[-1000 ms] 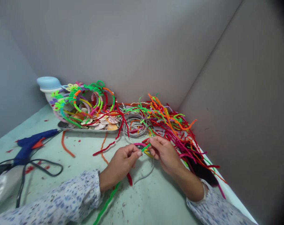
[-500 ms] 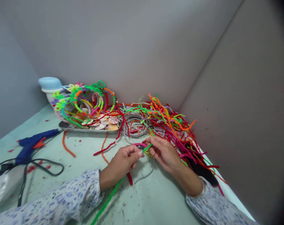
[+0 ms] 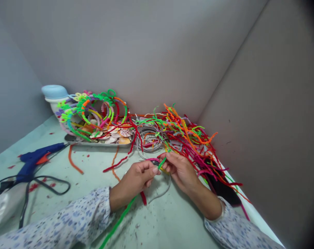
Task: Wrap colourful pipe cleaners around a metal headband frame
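A green pipe cleaner (image 3: 117,225) runs from the near table edge up through my left hand (image 3: 137,178), whose thumb and fingers are closed on it. Its short end spans the gap to my right hand (image 3: 181,171), which pinches the tip between thumb and fingers. Beneath and behind my fingertips lie pink and yellow pipe cleaner bits and a dark metal tool, mostly hidden. A red pipe cleaner (image 3: 143,198) pokes out below my left hand. Just beyond my hands rests a coil of grey wire (image 3: 140,145), and one loose strand curves below my right hand.
A metal tray (image 3: 105,145) holds shells and several fuzzy headbands (image 3: 125,112), beside a blue-lidded white container (image 3: 55,92). A tangled pipe cleaner heap (image 3: 188,131) lies right, with a dark flat object (image 3: 224,190) under it. At left are a blue glue gun (image 3: 32,162) and a plastic bag (image 3: 6,207).
My right hand has shifted very slightly, and the green end between my hands stands a little steeper. My left hand keeps its place.
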{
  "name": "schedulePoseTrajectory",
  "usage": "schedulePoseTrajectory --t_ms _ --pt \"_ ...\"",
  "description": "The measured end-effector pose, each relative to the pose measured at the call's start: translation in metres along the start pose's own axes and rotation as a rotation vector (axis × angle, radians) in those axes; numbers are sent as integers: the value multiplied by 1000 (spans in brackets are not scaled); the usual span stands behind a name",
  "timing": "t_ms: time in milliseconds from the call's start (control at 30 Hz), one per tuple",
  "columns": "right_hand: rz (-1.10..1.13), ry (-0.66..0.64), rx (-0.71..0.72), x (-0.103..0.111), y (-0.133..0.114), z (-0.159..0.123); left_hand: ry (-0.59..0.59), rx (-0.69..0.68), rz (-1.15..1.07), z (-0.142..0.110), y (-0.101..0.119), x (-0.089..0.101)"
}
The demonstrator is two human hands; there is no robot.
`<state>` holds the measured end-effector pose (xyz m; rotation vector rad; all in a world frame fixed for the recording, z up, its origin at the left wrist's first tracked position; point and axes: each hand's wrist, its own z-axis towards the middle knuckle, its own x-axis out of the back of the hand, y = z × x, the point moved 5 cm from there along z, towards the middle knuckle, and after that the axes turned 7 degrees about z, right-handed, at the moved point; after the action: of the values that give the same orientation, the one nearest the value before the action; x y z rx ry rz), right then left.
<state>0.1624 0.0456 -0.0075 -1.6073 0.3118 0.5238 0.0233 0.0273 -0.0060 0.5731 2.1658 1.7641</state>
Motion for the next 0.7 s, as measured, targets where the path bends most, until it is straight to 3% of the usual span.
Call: schedulePoseTrajectory --t_ms 233,400,700 --pt "43 35 -9 5 -2 3 -51 -29 -41 -2 0 -2" --pt "78 140 116 24 -12 12 -138 -6 -51 -3 0 -5" --pt "163 224 181 35 -15 16 -145 12 55 -2 -6 -6"
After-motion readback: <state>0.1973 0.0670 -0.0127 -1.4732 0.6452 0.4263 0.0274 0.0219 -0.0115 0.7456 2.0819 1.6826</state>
